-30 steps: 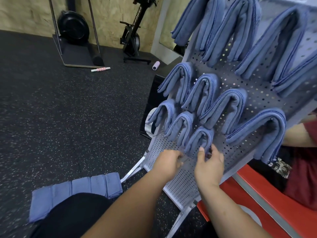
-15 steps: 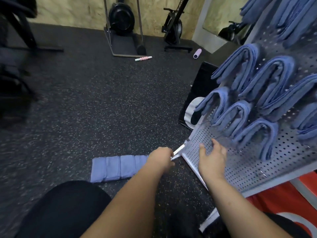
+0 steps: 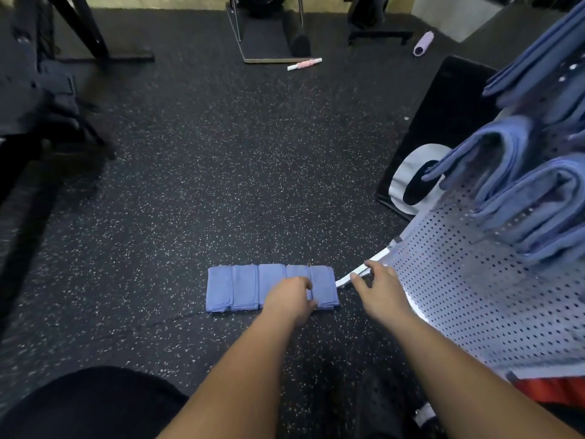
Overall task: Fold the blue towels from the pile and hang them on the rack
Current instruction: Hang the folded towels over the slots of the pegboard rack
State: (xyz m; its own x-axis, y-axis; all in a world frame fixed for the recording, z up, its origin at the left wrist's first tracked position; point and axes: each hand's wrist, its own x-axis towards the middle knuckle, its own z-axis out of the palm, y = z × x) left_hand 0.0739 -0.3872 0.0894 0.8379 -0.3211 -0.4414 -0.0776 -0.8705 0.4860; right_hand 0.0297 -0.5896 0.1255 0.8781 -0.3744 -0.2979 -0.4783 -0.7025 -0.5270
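One wide speckled rubber floor [image 3: 190, 185] fills most of my feed. At the right leans the white perforated rack [image 3: 474, 296], carrying at least three hung blue towels [image 3: 493, 147]; blur stops me counting further. Five folded blue towels [image 3: 243, 291] lie edge to edge in one row on the floor, just left of the rack's white foot [image 3: 348, 278]. The left grip [image 3: 291, 299] sits on the fourth towel from the left, fingers bent down at its seam with the fifth; I cannot tell whether it pinches cloth. The right grip [image 3: 380, 293] is spread loosely over the rack's foot. Far back lie one pink stick [image 3: 304, 64] and one lilac cylinder [image 3: 423, 43].
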